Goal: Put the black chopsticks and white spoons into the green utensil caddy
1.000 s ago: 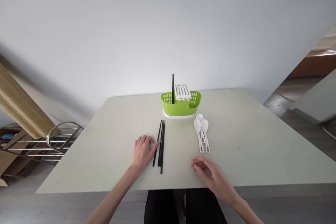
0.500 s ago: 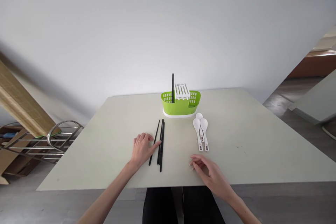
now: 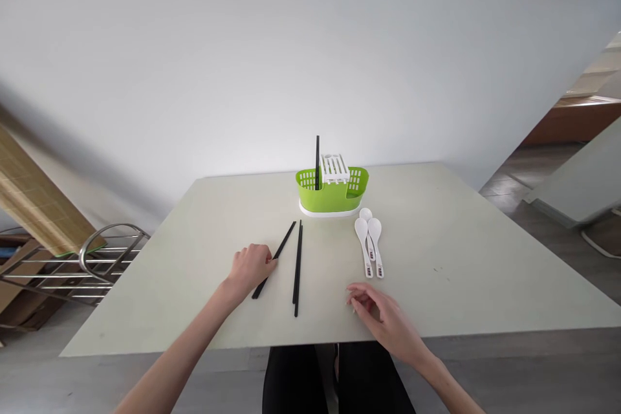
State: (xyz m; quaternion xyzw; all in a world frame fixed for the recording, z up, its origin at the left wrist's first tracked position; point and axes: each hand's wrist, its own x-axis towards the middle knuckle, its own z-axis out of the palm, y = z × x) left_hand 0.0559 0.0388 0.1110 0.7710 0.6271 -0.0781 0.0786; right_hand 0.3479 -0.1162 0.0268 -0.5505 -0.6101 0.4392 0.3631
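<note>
My left hand (image 3: 250,272) is closed around the middle of a pair of black chopsticks (image 3: 285,239), which slants just above or on the table; the exact contact is hidden. To its right, two more black chopsticks (image 3: 297,265) lie close together, pointing away from me. My right hand (image 3: 383,320) rests near the front edge with loosely curled fingers, thumb apart, and nothing in it. Beyond that hand, three white spoons (image 3: 369,246) lie with bowls bunched together and handles toward me.
A green basket (image 3: 330,197) on a white base stands at the back of the pale table (image 3: 204,220), near the wall. Black chopsticks (image 3: 317,155) stand upright in its left part, beside a white slotted rack (image 3: 334,169). Left of the table is a metal rack (image 3: 111,252).
My left hand has closed on two chopsticks and drawn them left, away from the other two. My right hand has hardly moved.
</note>
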